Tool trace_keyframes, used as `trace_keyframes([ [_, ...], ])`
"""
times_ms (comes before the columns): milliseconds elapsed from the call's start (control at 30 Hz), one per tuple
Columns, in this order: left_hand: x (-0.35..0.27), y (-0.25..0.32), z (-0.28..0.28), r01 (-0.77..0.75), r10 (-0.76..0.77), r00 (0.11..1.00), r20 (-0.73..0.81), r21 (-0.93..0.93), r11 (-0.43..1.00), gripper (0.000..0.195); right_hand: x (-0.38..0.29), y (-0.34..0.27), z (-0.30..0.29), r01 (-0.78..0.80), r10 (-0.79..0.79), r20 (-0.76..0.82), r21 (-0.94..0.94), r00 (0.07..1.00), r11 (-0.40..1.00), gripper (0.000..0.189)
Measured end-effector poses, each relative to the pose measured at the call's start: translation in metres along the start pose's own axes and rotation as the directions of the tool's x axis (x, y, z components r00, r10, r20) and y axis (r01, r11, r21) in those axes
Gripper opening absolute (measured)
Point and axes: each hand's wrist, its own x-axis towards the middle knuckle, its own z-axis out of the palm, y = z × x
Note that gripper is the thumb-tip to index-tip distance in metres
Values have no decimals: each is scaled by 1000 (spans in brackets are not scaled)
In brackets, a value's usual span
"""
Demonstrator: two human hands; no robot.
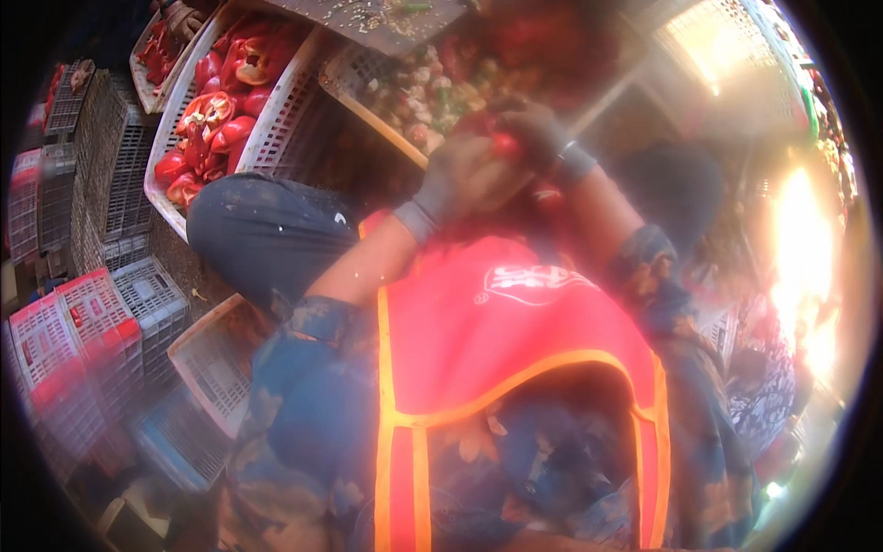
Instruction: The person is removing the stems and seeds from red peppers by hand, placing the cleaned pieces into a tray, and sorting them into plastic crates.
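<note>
Both of my hands wear greyish gloves and meet just above the red apron. A red bell pepper is gripped between my left hand and my right hand. Blur and haze hide the fingertips, and no tool can be made out in either hand. Beyond the hands stands a crate holding a pile of pale and green pepper cores. More red peppers, hazy in outline, lie past it and below my wrists.
A white plastic crate of opened red peppers stands beside my left knee. A seed-strewn board lies ahead. Stacked crates and a tilted crate are at left. Another person's gloved hand shows at top left. Glare covers the right.
</note>
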Motion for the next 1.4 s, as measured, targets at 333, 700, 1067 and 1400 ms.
trace_keyframes([
  [333,36,-16,-75,305,-292,951,-101,162,938,53,6,7,-10,-51,61,-169,63,984,997,45],
  [700,7,-24,-26,382,-404,914,50,-444,811,65,-32,-47,24,438,-404,172,-280,898,854,69],
  [1067,32,43,-213,250,-209,934,289,-114,962,61,8,-178,48,365,-104,464,-516,880,775,47],
  [1400,-161,-143,-355,526,-377,847,-375,699,486,60,75,-192,92,642,-479,430,-553,766,530,52],
])
